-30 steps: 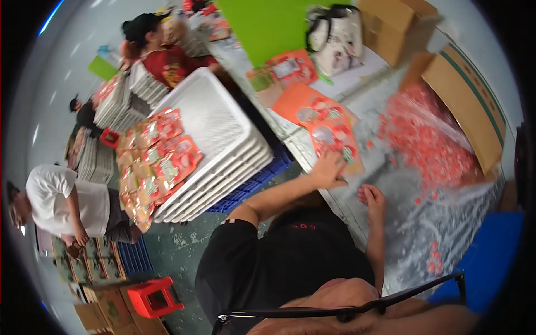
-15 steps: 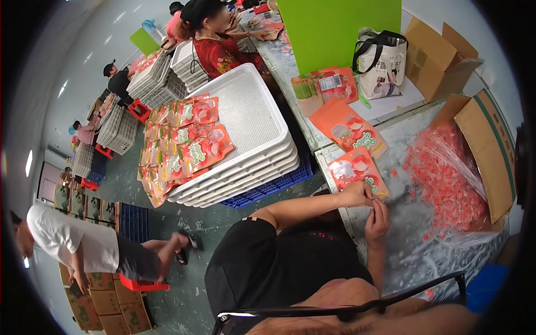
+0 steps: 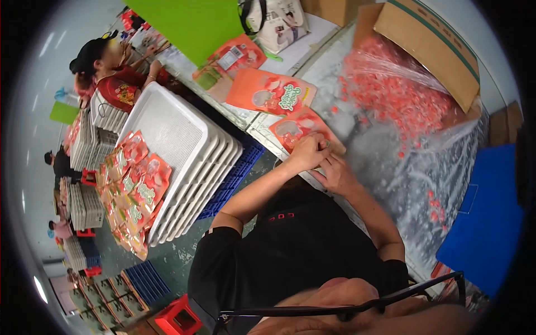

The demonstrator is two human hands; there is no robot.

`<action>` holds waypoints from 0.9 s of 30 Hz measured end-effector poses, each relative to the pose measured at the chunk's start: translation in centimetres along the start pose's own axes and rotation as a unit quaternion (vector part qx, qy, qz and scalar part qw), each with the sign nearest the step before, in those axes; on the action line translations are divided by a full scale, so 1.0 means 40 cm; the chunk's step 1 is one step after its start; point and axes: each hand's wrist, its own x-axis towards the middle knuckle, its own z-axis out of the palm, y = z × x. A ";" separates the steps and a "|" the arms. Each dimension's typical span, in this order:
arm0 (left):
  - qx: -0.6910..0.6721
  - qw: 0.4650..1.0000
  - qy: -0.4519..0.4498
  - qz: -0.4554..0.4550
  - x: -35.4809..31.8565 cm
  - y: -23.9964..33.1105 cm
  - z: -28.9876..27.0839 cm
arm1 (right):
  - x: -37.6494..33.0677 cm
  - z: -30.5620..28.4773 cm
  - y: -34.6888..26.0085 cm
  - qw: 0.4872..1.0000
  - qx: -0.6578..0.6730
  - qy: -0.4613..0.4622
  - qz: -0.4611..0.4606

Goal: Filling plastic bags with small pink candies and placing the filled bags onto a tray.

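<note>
At the near table edge my left hand (image 3: 310,152) is closed, its fingers curled together over the lower part of an orange-red pouch (image 3: 291,129). Against it, my right hand (image 3: 338,175) brings its bent fingertips to the left hand's fingers. Whatever lies between the fingers is too small or too covered to name. A second orange-red pouch (image 3: 272,92) lies flat just beyond, partly under the first. Right of the hands, small pink-red wrapped pieces (image 3: 391,92) spill in a heap from a clear plastic bag in an open cardboard box (image 3: 435,50).
To my left stands a stack of white trays (image 3: 184,134), the top one holding several filled pouches (image 3: 134,187). More pouches (image 3: 237,56) and a tote bag (image 3: 279,25) sit farther along the table by a green panel (image 3: 184,28). A co-worker in red (image 3: 114,92) sits beyond.
My view has swung to the right, so the table and trays sit farther left. Both hands stay together over the pouch. The walking person in white has left the view.
</note>
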 end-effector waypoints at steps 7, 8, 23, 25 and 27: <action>0.093 0.986 -0.011 0.135 -0.050 0.114 -0.012 | 0.008 -0.006 -0.017 0.982 0.128 -0.132 0.049; 0.093 0.986 -0.013 0.138 -0.050 0.131 -0.026 | 0.006 0.001 -0.016 0.982 0.126 -0.129 0.052; -0.149 0.877 -0.445 0.101 0.022 0.072 -0.151 | 0.090 -0.149 0.005 0.896 0.291 -0.333 0.032; -0.203 0.875 -0.432 0.080 0.004 0.055 -0.146 | 0.089 -0.137 0.007 0.934 0.314 -0.169 -0.028; -0.310 0.883 -0.352 -0.014 -0.013 0.018 -0.152 | 0.074 -0.096 0.061 0.932 0.345 -0.109 0.006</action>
